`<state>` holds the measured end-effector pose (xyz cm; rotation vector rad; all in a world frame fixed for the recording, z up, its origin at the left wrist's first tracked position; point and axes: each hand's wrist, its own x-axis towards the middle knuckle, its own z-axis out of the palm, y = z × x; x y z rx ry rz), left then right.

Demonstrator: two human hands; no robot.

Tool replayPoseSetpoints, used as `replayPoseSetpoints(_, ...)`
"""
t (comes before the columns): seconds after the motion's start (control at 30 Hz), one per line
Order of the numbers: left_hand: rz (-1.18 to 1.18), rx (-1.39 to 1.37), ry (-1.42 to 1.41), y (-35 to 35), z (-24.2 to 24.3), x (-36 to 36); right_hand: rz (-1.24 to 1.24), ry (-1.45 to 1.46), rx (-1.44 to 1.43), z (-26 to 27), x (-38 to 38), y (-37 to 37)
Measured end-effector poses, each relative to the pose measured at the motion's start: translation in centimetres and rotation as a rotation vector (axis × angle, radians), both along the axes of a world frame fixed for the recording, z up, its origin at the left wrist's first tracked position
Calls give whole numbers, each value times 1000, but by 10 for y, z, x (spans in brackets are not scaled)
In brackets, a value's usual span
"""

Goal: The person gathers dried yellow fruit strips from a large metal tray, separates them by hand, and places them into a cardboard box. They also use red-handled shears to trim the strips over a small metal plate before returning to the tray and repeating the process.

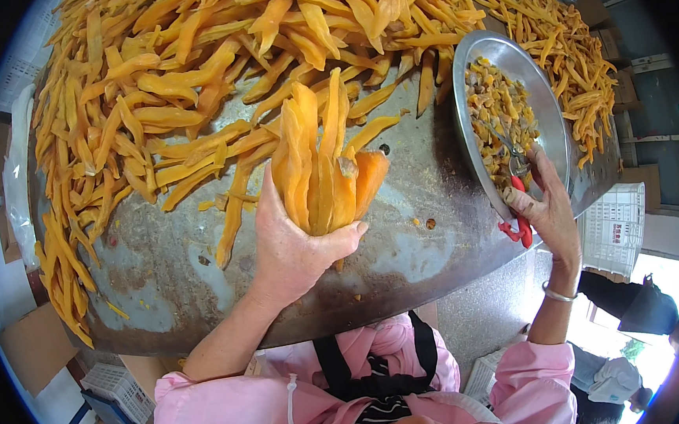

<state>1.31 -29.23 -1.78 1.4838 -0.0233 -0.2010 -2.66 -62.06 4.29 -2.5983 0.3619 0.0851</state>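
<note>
Several long orange strips of what looks like dried sweet potato (312, 160) stand upright in my left hand (312, 246), its fingers wrapped around the bundle above the metal table (400, 237). At the right, my right hand (542, 201) reaches over the near rim of a steel bowl (469, 126), with small scissors with red handles (521, 214) in its grip. The scissor blades point into small cut orange and brown pieces (488, 107) in the bowl. A large heap of similar strips (188, 81) covers the table's far and left parts.
More strips (564, 48) lie beyond the bowl at the right. A white plastic crate (612, 228) is past the table's right edge. Cardboard boxes (39, 348) and another crate (118, 390) are at lower left. Two people (641, 303) are at lower right.
</note>
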Motion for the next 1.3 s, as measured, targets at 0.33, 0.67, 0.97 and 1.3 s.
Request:
replayPoseSetpoints(0.33, -68, 63, -50, 15, -6, 7, -69, 317, -234, 45, 9, -8)
replayPoseSetpoints(0.67, -173, -241, 321, 8, -1, 17, -270, -5, 1757, 23, -48, 18)
replayPoseSetpoints(0.97, -147, -88, 166, 2, -1, 24, -348, 590, 2067, -27, -89, 103)
replayPoseSetpoints(1.3, -130, 14, 75, 2, -2, 23, -201, 821, 2144, -33, -114, 123)
